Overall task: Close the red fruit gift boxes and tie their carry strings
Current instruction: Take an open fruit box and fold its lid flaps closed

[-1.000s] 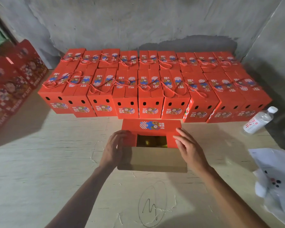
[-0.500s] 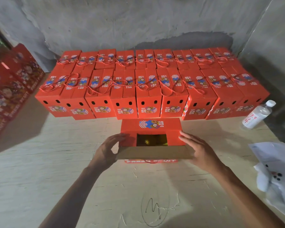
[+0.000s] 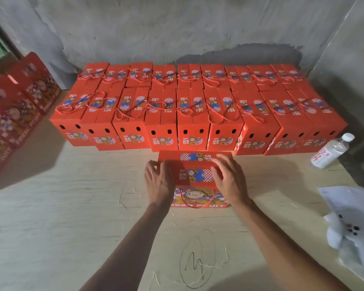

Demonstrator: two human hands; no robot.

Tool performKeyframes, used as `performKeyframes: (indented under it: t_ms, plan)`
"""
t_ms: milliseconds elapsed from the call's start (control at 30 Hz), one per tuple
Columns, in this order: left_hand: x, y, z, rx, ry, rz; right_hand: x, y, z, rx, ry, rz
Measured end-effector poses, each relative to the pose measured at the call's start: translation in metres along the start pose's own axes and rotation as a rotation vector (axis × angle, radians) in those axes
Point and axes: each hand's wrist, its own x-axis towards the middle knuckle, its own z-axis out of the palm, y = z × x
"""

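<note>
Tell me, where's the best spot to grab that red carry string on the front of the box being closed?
Probably the bottom of the carry string loop, from the near side: it hangs slack against the box front, between both wrists, with nothing covering it.

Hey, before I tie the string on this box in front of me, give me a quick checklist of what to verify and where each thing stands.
1. Top flaps of the front box folded down, no opening showing: ok.
2. Flaps fully locked flat: cannot tell, both hands cover the ends.
3. Left hand and right hand lie on the lid with spread fingers, holding it down: ok.
4. Near carry string in reach, hanging as a loop on the box's front face: ok.
5. Far-side string findable: cannot tell, not visible.
6. Strings tied: not ok, not yet done.
7. Water bottle apart from the box: ok.
</note>
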Motion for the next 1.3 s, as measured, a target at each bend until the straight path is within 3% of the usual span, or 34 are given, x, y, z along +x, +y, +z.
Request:
performKeyframes:
  t_ms: [100, 233, 600, 900, 1167, 1300]
  plan:
    - [0.005, -0.007, 0.004, 0.144, -0.025, 0.180, -0.006, 0.000, 0.009, -0.049, 0.039, -0.008]
    - [0.014, -0.003, 0.007, -0.012, -0.006, 0.320, -0.004, 0.001, 0.011, -0.081, 0.037, -0.011]
    - [0.003, -0.013, 0.018, -0.030, 0.118, 0.321, -0.011, -0.002, 0.013, -0.140, 0.133, -0.063]
    - [0.010, -0.009, 0.009, -0.043, 0.092, 0.298, -0.007, -0.002, 0.011, -0.108, 0.154, -0.050]
    - [0.024, 0.010, 0.009, 0.007, -0.069, 0.137, 0.011, 0.000, 0.010, -0.059, -0.035, -0.001]
    - [0.029, 0.018, 0.011, 0.054, -0.146, 0.230, 0.018, -0.003, 0.012, -0.108, -0.156, -0.047]
